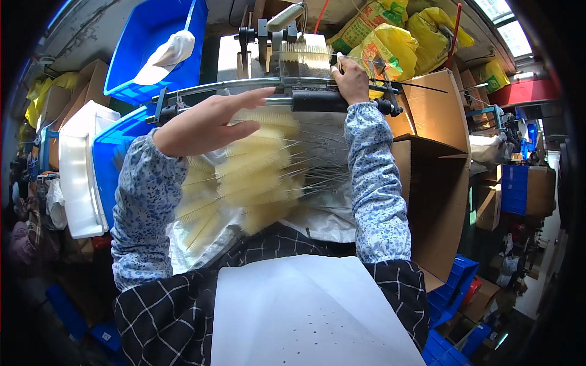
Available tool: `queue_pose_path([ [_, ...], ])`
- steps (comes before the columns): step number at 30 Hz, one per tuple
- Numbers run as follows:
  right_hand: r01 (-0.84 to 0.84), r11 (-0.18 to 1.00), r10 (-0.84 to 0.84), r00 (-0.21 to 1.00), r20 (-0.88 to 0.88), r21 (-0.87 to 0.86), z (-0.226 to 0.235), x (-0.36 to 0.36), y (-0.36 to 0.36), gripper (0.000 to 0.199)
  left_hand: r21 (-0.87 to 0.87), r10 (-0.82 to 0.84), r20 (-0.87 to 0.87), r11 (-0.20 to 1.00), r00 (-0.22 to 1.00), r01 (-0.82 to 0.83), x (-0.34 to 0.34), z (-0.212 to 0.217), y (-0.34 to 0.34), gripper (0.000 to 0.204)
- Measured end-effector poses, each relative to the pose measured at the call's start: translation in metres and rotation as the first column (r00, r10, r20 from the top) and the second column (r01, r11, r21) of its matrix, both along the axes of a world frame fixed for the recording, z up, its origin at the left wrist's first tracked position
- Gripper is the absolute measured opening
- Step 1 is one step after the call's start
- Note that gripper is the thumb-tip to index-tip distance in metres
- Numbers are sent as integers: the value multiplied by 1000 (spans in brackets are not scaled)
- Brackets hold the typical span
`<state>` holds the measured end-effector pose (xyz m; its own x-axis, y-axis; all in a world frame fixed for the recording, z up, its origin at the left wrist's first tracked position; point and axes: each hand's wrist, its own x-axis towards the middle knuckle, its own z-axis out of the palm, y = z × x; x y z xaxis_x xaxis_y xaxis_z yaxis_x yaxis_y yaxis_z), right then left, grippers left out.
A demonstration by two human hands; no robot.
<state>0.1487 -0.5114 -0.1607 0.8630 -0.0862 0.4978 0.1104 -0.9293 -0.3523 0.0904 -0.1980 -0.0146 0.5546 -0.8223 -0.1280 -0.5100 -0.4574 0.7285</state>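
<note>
Left hand (pixel 204 127) over left part of pile, palm down, fingers stretched out, thumb apart from fingers, nothing in grip. Looks clear of brushes below; contact not certain. Right hand (pixel 353 80) up at right end of cream-bristled brush (pixel 305 53), index finger and thumb near wire end. Cannot tell if pinched on wire or just resting against it.

Brush lying crosswise at small grey-and-black metal machine (pixel 270 43), bristles standing up in a row. Running crosswise between machine and pile: black padded cylindrical bar (pixel 317 101), just below right hand in view.

Below bar, loose pile of cream-bristled brushes with thin wire stems (pixel 259 174), blurred, bristle ends mostly left, stems pointing right. White plastic sheeting (pixel 189 247) underneath, toward lap. Both forearms in blue-and-white patterned sleeves (pixel 378 183); white apron-like sheet (pixel 299 311) over black checked clothing (pixel 165 317).

Upper left: blue plastic bin (pixel 125 70) with crumpled white cloth item (pixel 168 58) inside. Farther down left, white plastic tub (pixel 79 165). Right of pile, open brown cardboard box (pixel 436 201). Behind right hand, yellow printed sacks (pixel 390 49), bulging.
</note>
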Motion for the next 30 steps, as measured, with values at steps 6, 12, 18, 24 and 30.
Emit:
queue_pose_path([
  [6, 8, 1000, -8, 1000, -25, -22, 5, 3, 14, 31, 101, 636, 8, 767, 772, -633, -66, -40, 151, 47],
  [12, 14, 1000, -14, 998, -61, -13, 4, 8, 30, 30, 162, 816, -172, 576, 552, -801, -134, -105, 184, 64],
  [18, 23, 1000, -25, 990, -139, -12, 24, 7, 81, 28, 159, 831, -91, 556, 548, -816, -121, -119, 171, 64],
  [24, 30, 999, -34, 987, -157, -31, 22, 13, 105, 30, 250, 794, 32, 582, 607, -774, -105, -121, 167, 51],
  [30, -18, 1000, 20, 991, -132, 10, 25, 5, 83, 28, 198, 784, -390, 584, 483, -787, -98, -127, 171, 37],
])
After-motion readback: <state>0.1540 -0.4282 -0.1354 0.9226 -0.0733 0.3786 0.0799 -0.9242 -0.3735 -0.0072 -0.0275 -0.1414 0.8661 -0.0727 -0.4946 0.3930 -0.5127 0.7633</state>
